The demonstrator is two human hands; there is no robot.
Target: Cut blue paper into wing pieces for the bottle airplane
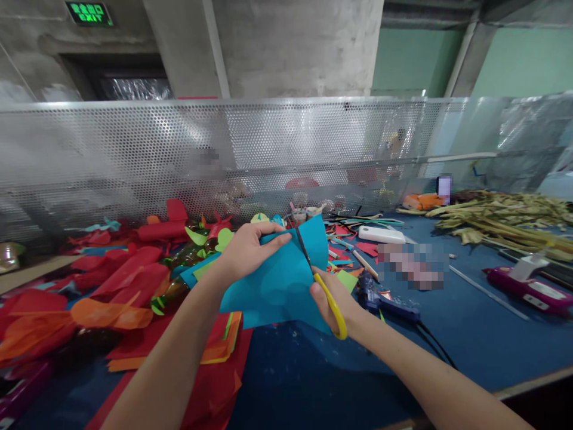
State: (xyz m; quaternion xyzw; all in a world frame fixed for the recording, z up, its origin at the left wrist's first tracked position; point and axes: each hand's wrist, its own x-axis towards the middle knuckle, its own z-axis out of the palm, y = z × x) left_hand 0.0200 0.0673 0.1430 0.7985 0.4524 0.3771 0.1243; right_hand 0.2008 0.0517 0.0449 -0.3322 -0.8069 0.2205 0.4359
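A bright blue sheet of paper is held up over the table in front of me. My left hand pinches its upper edge between thumb and fingers. Yellow-handled scissors sit in my right hand, whose fingers are partly hidden behind the paper and the handle. The dark blade points up and away, lying across the right part of the sheet near my left fingertips. Beneath my left forearm lies a stack of red and orange sheets.
Red and orange paper shapes and brown bottles cover the left side. At right are a blue glue gun, a white power strip, a purple glue gun and dried stalks. A perforated metal screen stands behind.
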